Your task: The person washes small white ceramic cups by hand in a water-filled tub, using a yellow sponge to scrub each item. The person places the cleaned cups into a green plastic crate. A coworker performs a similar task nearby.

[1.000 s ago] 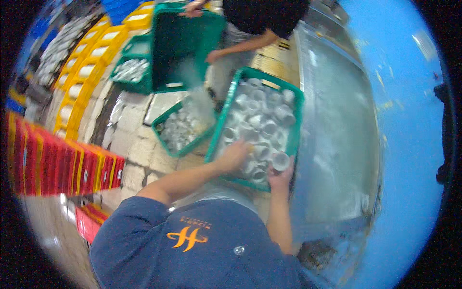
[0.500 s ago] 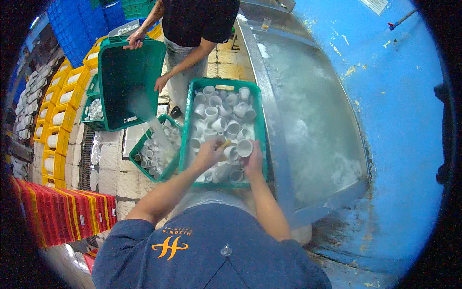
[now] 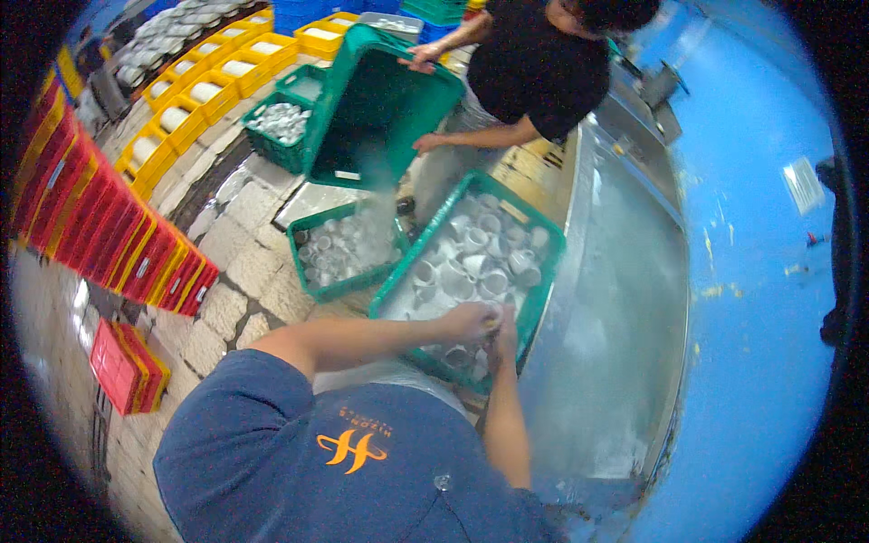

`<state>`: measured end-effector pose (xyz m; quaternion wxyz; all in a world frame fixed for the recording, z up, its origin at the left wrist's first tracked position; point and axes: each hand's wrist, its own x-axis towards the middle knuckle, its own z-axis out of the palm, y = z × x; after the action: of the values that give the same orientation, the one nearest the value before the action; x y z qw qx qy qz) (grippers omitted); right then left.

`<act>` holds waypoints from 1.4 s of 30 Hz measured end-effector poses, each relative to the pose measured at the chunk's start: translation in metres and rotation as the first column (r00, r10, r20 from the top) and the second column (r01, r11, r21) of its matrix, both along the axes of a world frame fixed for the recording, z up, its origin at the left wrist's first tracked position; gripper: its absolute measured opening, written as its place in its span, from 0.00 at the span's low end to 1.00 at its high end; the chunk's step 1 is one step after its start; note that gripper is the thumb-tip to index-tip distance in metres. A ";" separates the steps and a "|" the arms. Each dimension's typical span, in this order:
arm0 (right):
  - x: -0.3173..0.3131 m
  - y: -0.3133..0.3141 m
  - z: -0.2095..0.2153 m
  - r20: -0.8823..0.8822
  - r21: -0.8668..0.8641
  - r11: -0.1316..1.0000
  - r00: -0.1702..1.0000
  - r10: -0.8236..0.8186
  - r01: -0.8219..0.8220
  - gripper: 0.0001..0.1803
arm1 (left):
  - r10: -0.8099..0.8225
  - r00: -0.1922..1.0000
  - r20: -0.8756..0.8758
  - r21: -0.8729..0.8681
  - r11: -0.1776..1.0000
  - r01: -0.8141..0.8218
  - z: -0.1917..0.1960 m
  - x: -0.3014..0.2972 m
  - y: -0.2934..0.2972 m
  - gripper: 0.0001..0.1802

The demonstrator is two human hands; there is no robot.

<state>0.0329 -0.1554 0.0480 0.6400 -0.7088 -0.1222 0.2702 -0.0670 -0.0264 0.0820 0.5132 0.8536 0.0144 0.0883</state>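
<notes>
My left hand [image 3: 466,322] and my right hand [image 3: 503,342] meet over the near right part of a green crate [image 3: 554,249] full of white cups [image 3: 494,283]. Pinched in the left fingers is a small yellow sponge-like pad [image 3: 491,321], blurred. My right hand is closed around a white cup, mostly hidden between the hands. Across from me, a person in a black shirt [image 3: 539,77] tips a big green crate [image 3: 398,100]. Water [image 3: 384,190] streams from it into a smaller green crate of cups [image 3: 312,285] on the left.
A metal tank [image 3: 572,258] of cloudy water [image 3: 615,335] runs along the right, beside a blue wall [image 3: 733,362]. Left are stacked red and yellow crates [image 3: 109,208] and a short red stack [image 3: 127,366]. Yellow crates [image 3: 181,127] hold white dishes. Another green crate of small white pieces [image 3: 276,145] stands far left.
My view has turned, so the crates appear shifted right and tilted. My hands have come together, with the pad now against the cup. The co-worker keeps pouring from the tipped crate.
</notes>
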 end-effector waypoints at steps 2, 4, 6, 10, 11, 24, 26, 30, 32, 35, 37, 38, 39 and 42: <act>-0.003 -0.001 0.018 -0.067 0.132 0.991 0.998 0.012 -0.003 0.32 | 0.035 0.999 0.011 0.067 0.997 -0.035 0.002 -0.001 -0.002 0.25; 0.008 -0.006 0.039 -0.471 0.195 0.955 0.832 0.293 -0.225 0.34 | -0.021 1.000 0.004 0.187 0.982 0.020 0.005 -0.004 -0.003 0.23; 0.005 -0.003 0.045 -0.608 0.143 0.937 0.719 0.338 -0.319 0.34 | -0.131 0.971 -0.199 0.387 0.900 0.201 0.008 -0.007 -0.001 0.20; -0.003 0.015 0.040 -0.329 0.248 0.959 0.943 -0.048 0.135 0.29 | 0.016 0.995 -0.103 -0.791 0.604 -0.092 0.014 -0.005 0.009 0.22; -0.003 0.020 0.040 -0.413 0.245 0.961 0.911 -0.014 0.125 0.29 | 0.003 0.998 -0.062 -0.706 0.707 -0.046 0.013 -0.005 0.012 0.21; -0.045 0.048 0.020 -0.477 -0.227 0.968 0.854 -0.206 0.107 0.34 | -0.113 0.994 -0.001 -0.026 0.993 0.113 -0.014 -0.025 0.052 0.23; -0.048 0.044 0.023 -0.443 -0.135 0.985 0.883 -0.153 0.104 0.29 | -0.129 0.989 0.073 -0.059 0.989 0.133 -0.021 -0.026 0.065 0.22; -0.063 0.032 0.026 -0.184 0.190 0.975 0.980 -0.077 0.113 0.21 | -0.234 0.912 -0.338 -0.680 0.730 -0.064 -0.027 -0.016 0.089 0.16; -0.070 0.019 0.029 -0.367 0.237 0.971 0.927 0.074 0.016 0.19 | -0.202 0.903 -0.379 -0.710 0.689 -0.144 -0.029 -0.010 0.096 0.14; -0.077 0.005 0.033 -0.328 0.187 0.972 0.924 0.198 -0.142 0.21 | -0.085 0.883 -0.461 -0.625 0.738 -0.255 -0.041 -0.010 0.098 0.14; -0.080 0.002 0.033 -0.384 0.176 0.979 0.908 0.169 -0.108 0.23 | 0.059 0.968 -0.242 0.045 0.998 -0.050 -0.056 -0.016 0.096 0.15; -0.081 0.001 0.033 -0.495 0.215 0.977 0.861 0.115 -0.006 0.23 | 0.124 0.992 -0.036 0.436 0.895 -0.096 -0.065 -0.019 0.094 0.16; -0.082 0.000 0.033 -0.612 0.223 0.972 0.787 0.079 0.076 0.24 | 0.041 0.965 -0.258 0.580 0.805 0.121 -0.073 -0.025 0.089 0.15; -0.076 -0.004 0.033 -0.592 0.369 0.916 0.799 0.102 0.157 0.21 | -0.171 0.932 -0.321 0.610 0.716 0.341 -0.086 -0.025 0.081 0.16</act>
<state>-0.0430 -0.1592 0.0809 0.7802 -0.4422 0.0447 0.4402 -0.0922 0.0545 -0.0041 0.1827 0.9763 -0.0745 -0.0890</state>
